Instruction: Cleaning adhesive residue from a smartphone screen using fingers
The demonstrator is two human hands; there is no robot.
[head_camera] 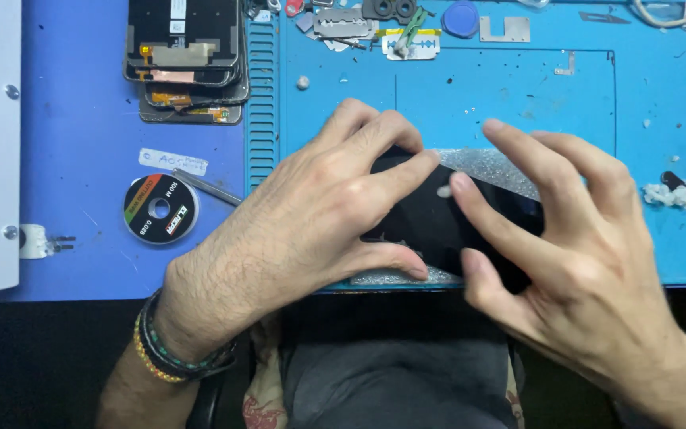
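A black phone screen panel (438, 222) lies near the front edge of a blue work mat (518, 87). My left hand (311, 214) rests over its left half, fingers curled on the top edge and thumb at the lower edge. My right hand (573, 238) grips its right half, index finger pressing on the glass and thumb on the near edge. A strip of clear, bubbly protective film (490, 167) shows along the panel's upper right edge, and more of it below the panel. A small white speck sits on the glass between my fingers.
A stack of phone screens (184, 59) lies at the back left. A round spool of wire (161, 209) and metal tweezers (216, 189) sit on the darker blue table. Razor blades, metal parts and a blue round lid (460, 17) lie along the mat's far edge. White crumbs (667, 195) lie right.
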